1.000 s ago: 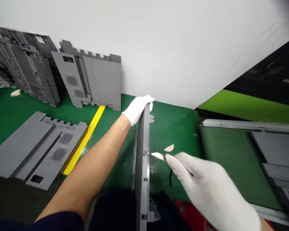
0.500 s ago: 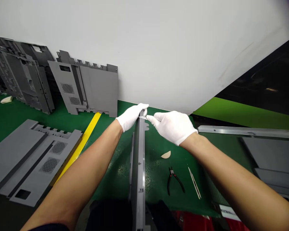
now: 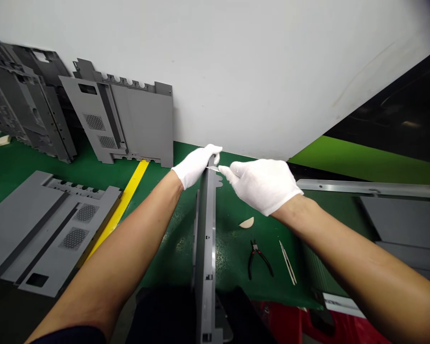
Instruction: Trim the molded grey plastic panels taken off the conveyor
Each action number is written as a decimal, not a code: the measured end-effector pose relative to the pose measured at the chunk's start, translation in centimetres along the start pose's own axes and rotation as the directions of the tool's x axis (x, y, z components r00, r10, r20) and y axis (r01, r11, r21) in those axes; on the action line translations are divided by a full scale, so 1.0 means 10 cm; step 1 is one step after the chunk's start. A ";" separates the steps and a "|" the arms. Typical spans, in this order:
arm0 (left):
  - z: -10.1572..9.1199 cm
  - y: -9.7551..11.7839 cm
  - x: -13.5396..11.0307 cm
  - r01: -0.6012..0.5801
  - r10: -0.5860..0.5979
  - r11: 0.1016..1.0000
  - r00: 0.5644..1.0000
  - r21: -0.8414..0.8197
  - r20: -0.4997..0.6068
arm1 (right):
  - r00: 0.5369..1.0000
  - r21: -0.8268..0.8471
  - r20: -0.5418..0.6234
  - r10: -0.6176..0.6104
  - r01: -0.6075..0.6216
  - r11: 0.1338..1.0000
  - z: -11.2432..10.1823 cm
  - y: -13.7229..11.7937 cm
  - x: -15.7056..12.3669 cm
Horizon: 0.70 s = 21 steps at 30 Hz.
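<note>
A grey plastic panel (image 3: 209,215) stands on its long edge in front of me, its narrow side facing up. My left hand (image 3: 195,167), in a white glove, is closed around the panel's far end. In my gloved right hand (image 3: 263,186) is a knife, gripped with the fingers closed and the handle mostly hidden. Its thin pointed blade (image 3: 212,168) lies across the panel's top edge, close beside my left fingers.
On the green mat right of the panel lie pliers (image 3: 256,253), tweezers (image 3: 287,263) and a pale half-round piece (image 3: 247,222). Another grey panel (image 3: 53,229) lies left, and one leans on the wall (image 3: 139,119). A metal-edged frame (image 3: 372,188) sits right.
The view has tilted slightly down, so most things sit a little higher or shifted. Both hands keep their holds; the blade stays at nearly the same place on the panel edge.
</note>
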State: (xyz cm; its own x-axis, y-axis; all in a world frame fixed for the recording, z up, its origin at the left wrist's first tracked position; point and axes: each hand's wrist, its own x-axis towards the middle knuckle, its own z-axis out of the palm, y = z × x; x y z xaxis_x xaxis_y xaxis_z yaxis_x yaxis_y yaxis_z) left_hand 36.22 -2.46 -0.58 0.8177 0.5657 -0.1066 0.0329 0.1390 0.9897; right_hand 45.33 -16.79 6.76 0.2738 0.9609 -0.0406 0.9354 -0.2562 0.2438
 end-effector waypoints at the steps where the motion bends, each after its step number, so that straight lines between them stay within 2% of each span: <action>1: 0.00 0.00 0.00 0.001 -0.001 1.000 1.000 -0.003 0.000 | 1.000 -0.005 -0.003 0.001 -0.001 1.000 0.00 0.00 0.00; 17: 0.00 0.01 0.00 -0.005 0.005 1.000 1.000 -0.030 0.004 | 0.999 -0.020 -0.033 0.001 -0.001 1.000 0.02 0.00 -0.02; 21: 0.00 0.01 0.01 0.006 -0.006 0.999 1.000 -0.044 -0.001 | 1.000 -0.021 -0.003 -0.003 0.003 1.000 -0.01 -0.02 -0.04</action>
State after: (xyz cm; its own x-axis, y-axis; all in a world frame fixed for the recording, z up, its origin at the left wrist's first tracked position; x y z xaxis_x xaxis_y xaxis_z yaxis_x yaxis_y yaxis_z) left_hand 36.28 -2.43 -0.52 0.8171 0.5655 -0.1124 0.0124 0.1777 0.9840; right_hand 45.01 -17.10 6.79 0.2706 0.9619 -0.0382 0.9312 -0.2515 0.2637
